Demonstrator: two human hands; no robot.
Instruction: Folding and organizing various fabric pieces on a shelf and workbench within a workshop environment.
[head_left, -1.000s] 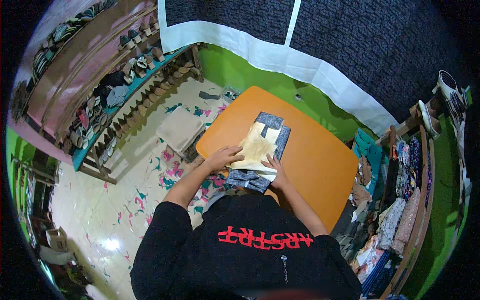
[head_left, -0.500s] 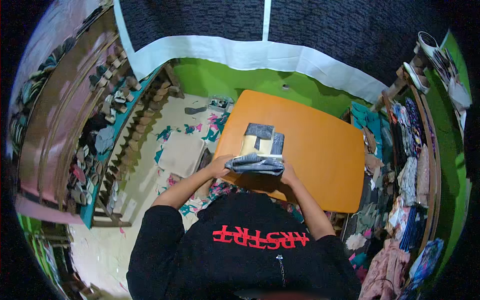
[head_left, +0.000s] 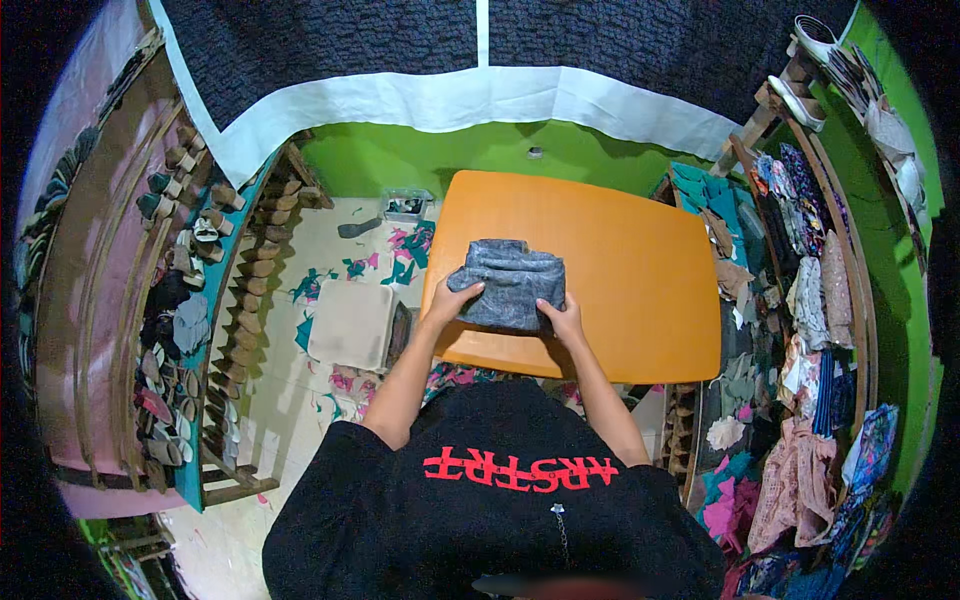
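Both hands hold a folded piece of dark grey-blue cloth (head_left: 512, 300), with creases running across its upper part. My left hand (head_left: 458, 299) grips its left edge, the thumb lying on top. At the lower right corner my right hand (head_left: 563, 318) pinches the cloth, thumb uppermost. The cloth lies over or just above the near part of an orange table (head_left: 620, 270); whether it touches cannot be made out. Just beyond it shows a strip of similar dark material (head_left: 497, 246), which may be a separate piece. Whatever lies under the cloth is hidden.
A beige stool (head_left: 352, 322) stands left of the table among colourful fabric scraps (head_left: 340, 383). Racks of wooden shoe forms (head_left: 247, 300) line the left side. Piled and hanging fabrics (head_left: 815, 300) fill the right. A clear plastic box (head_left: 406, 205) sits on the floor near the green wall.
The cloth, seen edge-on before, is now spread flatter toward me. It covers the pale yellow and grey pieces that showed on the table. The view has shifted slightly.
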